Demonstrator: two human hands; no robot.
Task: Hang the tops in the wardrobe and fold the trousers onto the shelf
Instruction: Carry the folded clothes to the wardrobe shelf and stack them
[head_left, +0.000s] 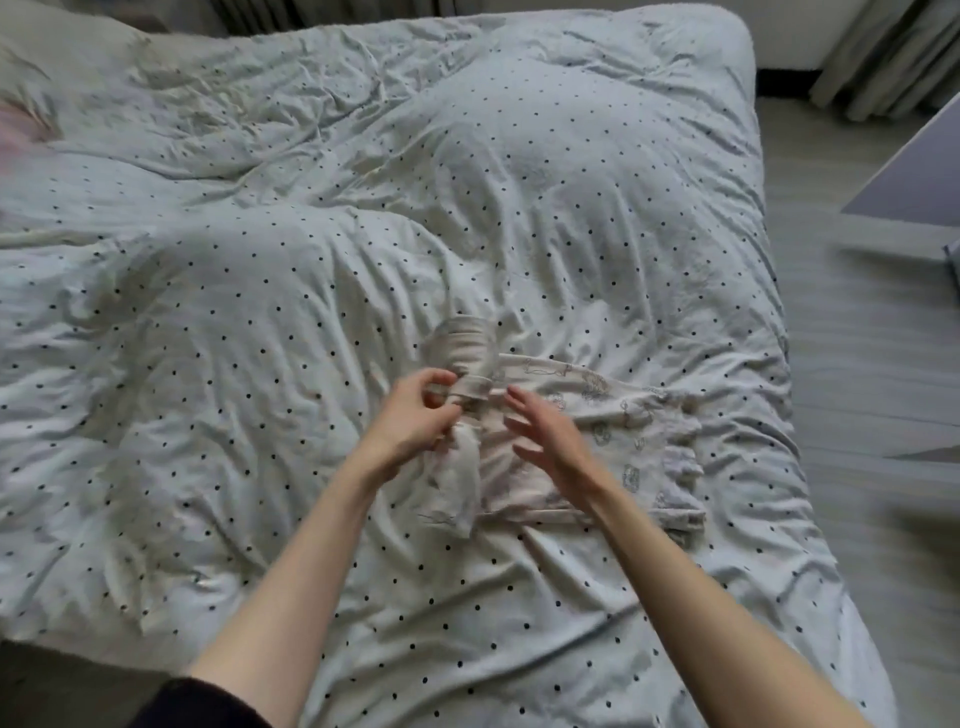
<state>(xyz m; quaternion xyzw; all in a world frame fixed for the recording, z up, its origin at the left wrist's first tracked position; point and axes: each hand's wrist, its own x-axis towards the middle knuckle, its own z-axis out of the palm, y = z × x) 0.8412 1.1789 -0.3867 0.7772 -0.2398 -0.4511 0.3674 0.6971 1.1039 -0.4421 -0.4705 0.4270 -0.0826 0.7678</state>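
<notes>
A pair of pale printed trousers (613, 415) lies partly folded on the dotted duvet (311, 291), right of centre and near the bed's front. My left hand (415, 421) grips the trousers' bunched left end, where a leg cuff curls upward. My right hand (545, 441) hovers over the middle of the cloth with fingers straight and spread, holding nothing. The image is motion-blurred around the hands.
The bed fills most of the view, its duvet rumpled. A pillow (62, 57) and something pink (15, 135) lie at the far left. To the right are grey floor (872, 364), a pale furniture panel (919, 176), and curtains (883, 57) at the back.
</notes>
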